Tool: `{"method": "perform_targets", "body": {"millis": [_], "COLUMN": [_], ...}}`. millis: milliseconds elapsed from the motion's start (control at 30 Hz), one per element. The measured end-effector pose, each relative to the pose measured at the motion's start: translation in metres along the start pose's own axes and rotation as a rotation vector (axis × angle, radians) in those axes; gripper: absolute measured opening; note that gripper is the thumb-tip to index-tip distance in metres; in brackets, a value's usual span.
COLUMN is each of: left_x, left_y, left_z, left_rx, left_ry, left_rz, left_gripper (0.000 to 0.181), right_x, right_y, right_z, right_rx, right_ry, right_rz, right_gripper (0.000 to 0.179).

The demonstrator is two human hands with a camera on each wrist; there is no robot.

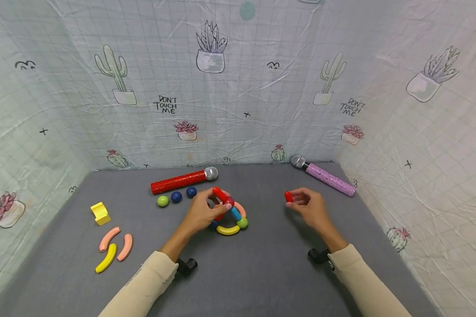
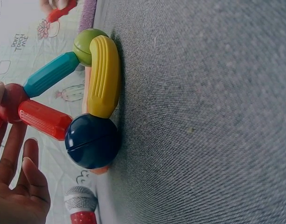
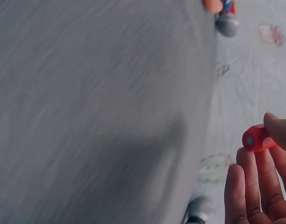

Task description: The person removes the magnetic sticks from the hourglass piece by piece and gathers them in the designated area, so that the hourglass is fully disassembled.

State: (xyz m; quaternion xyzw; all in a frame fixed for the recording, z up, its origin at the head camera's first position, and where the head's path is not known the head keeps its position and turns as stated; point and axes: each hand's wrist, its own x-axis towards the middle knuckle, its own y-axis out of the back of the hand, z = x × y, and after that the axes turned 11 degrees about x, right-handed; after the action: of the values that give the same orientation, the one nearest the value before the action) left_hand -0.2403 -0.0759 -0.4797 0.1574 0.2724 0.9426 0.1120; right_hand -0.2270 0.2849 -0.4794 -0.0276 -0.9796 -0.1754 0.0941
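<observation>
Near the table's middle, my left hand [image 1: 200, 213] pinches a red ball [image 2: 13, 101] at the top of a joined magnetic stick-and-ball frame. A blue stick [image 2: 52, 73] and a red stick [image 2: 45, 119] slope down from that ball to a green ball [image 1: 242, 223] and a dark blue ball [image 2: 91, 141]. Between those two lies a yellow curved stick [image 1: 228, 230]; a pink curved stick [image 1: 240, 209] runs behind. Another red stick [image 1: 220, 193] juts up from the red ball. To the right, my right hand [image 1: 312, 210] holds a short red stick [image 3: 256, 139] between thumb and fingers, above the table.
A red microphone [image 1: 178, 181] lies behind a loose green ball [image 1: 163, 201] and two dark blue balls [image 1: 176, 197]. At left are a yellow block [image 1: 100, 215], two pink curved sticks [image 1: 109, 239] and a yellow curved stick [image 1: 106, 258]. A purple microphone [image 1: 329, 178] lies back right.
</observation>
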Motion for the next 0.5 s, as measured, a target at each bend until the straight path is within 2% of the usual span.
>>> {"method": "perform_targets", "body": {"millis": [100,233,400,500], "left_x": [0.0,0.0,0.001,0.001], "left_y": [0.0,0.0,0.0,0.0], "left_z": [0.0,0.0,0.0,0.001], "left_rx": [-0.001,-0.002,0.01,0.017], "left_ry": [0.001,0.003,0.002,0.008], "left_rz": [0.0,-0.003,-0.001,0.001], "left_gripper": [0.026,0.027,0.027,0.026], "right_x": [-0.004,-0.01,-0.016,-0.018], "right_y": [0.012,0.026,0.037,0.041], "right_z": [0.008,0.014,0.016,0.019], "right_rx": [-0.052,-0.174,-0.384,-0.46], "right_ry": [-0.028,-0.059,-0.054,-0.04], "right_rz": [0.008,0.019,0.013,-0.002], "right_gripper": [0.03,0.027,0.023,0.021]}}
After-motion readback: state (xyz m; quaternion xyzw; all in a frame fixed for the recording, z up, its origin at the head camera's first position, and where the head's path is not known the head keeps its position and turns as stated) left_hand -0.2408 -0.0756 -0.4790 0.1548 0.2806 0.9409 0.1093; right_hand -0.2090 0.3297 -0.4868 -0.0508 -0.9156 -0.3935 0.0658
